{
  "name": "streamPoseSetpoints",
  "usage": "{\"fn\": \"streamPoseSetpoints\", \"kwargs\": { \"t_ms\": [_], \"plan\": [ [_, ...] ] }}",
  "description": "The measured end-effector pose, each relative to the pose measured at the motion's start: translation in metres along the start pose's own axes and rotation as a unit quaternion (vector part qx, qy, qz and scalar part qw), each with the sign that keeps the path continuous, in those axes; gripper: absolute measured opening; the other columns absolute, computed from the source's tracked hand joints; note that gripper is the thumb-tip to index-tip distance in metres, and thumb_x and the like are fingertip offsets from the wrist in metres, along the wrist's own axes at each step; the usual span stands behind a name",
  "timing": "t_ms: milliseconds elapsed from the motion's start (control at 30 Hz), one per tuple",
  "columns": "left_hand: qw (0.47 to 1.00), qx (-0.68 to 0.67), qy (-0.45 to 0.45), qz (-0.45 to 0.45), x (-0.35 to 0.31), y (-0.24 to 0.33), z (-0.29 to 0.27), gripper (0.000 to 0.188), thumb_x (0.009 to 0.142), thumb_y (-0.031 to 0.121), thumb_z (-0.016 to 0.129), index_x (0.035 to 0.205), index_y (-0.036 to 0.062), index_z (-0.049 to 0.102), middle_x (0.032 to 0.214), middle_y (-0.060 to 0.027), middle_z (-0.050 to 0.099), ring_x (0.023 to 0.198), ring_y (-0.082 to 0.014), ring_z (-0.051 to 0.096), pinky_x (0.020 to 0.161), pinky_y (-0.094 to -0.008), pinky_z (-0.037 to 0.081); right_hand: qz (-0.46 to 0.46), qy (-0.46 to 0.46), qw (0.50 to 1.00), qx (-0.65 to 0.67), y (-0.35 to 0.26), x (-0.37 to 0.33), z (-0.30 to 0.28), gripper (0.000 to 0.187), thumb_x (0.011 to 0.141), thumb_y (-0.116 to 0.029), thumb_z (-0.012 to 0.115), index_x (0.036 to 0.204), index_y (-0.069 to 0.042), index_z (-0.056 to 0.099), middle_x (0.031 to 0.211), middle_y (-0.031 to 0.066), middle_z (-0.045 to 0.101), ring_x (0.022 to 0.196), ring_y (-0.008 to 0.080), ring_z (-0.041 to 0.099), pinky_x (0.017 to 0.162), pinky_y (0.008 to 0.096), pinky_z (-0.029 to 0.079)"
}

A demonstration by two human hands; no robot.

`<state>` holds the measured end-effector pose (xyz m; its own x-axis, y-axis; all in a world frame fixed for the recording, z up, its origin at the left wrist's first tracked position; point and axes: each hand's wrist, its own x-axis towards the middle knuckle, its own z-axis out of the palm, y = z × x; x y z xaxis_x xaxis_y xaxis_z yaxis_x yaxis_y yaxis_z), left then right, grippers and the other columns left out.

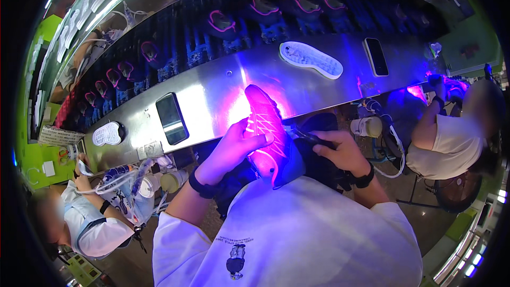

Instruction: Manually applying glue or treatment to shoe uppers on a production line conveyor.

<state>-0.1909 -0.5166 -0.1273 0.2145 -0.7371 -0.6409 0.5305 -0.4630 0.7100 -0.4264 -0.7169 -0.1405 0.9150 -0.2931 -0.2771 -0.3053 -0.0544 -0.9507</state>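
My left hand (234, 151) is closed around a shoe upper (264, 127) in front of my chest, its thumb pressed over the laces. The shoe points toe-up and away from me, glowing pink under violet light. My right hand (342, 151) grips a slim black-handled tool (305, 135), held level. The tool's tip reaches the shoe's right side; whether it touches, and what kind of tip it has, I cannot tell.
On the metal ledge (210, 93) lie a white shoe sole (311, 59), a phone (376, 57), another phone (171, 118) and another sole (107, 134). Behind runs a dark conveyor with several shoes (221, 22). Co-workers sit left (101, 223) and right (449, 143), near pale pots (366, 126).
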Motion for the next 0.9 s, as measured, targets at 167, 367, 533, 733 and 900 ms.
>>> {"fn": "streamPoseSetpoints", "kwargs": {
  "t_ms": [167, 367, 533, 733, 900],
  "plan": [
    [0.999, 0.014, -0.043, 0.03, 0.001, 0.006, 0.007, 0.076, 0.09, 0.027, 0.078, 0.142, -0.0119, 0.04, 0.129, -0.0174, 0.063, 0.115, -0.024, 0.065, 0.099, -0.0354, 0.053, 0.022, 0.049, 0.998, -0.038, -0.017, 0.028, -0.006, 0.035, 0.088, -0.009, 0.075, 0.122, -0.001, 0.07, 0.105, 0.012, 0.075, 0.097, 0.014, 0.068, 0.09, 0.0309, 0.052],
    [0.997, 0.031, -0.01, 0.064, -0.011, 0.01, -0.005, 0.062, 0.091, 0.024, 0.076, 0.136, -0.0096, 0.048, 0.121, -0.0147, 0.068, 0.108, -0.0201, 0.068, 0.095, -0.0335, 0.055, -0.004, 0.036, 0.998, -0.045, -0.026, 0.035, 0.007, 0.035, 0.089, -0.009, 0.074, 0.123, -0.002, 0.071, 0.105, 0.009, 0.075, 0.094, 0.0121, 0.066, 0.088, 0.0297, 0.052],
    [0.997, -0.015, 0.017, 0.076, -0.02, -0.001, -0.019, 0.059, 0.091, 0.021, 0.075, 0.135, -0.0093, 0.05, 0.119, -0.0133, 0.069, 0.106, -0.0189, 0.068, 0.093, -0.0322, 0.055, 0.047, -0.052, 0.997, 0.032, -0.02, 0.014, 0.006, 0.037, 0.088, -0.01, 0.075, 0.124, -0.001, 0.071, 0.105, 0.0086, 0.074, 0.095, 0.0106, 0.064, 0.087, 0.0289, 0.051],
    [0.991, -0.053, 0.058, 0.105, -0.023, -0.008, -0.02, 0.057, 0.091, 0.016, 0.074, 0.136, -0.0072, 0.048, 0.121, -0.0127, 0.067, 0.108, -0.0194, 0.067, 0.094, -0.0333, 0.055, 0.08, -0.068, 0.994, -0.02, -0.034, 0.0, -0.003, 0.035, 0.087, -0.011, 0.077, 0.121, -0.001, 0.072, 0.098, 0.0079, 0.076, 0.089, 0.0121, 0.066, 0.082, 0.0274, 0.052],
    [0.985, -0.054, 0.146, 0.072, -0.017, -0.027, -0.025, 0.043, 0.094, 0.024, 0.07, 0.125, -0.0012, 0.054, 0.094, -0.0024, 0.065, 0.089, -0.0083, 0.068, 0.075, -0.0249, 0.058, 0.042, -0.032, 0.997, -0.063, -0.047, -0.006, -0.001, 0.036, 0.087, -0.009, 0.078, 0.121, 0.0, 0.071, 0.1, 0.0098, 0.076, 0.088, 0.0127, 0.068, 0.082, 0.028, 0.052]
  ]
}}
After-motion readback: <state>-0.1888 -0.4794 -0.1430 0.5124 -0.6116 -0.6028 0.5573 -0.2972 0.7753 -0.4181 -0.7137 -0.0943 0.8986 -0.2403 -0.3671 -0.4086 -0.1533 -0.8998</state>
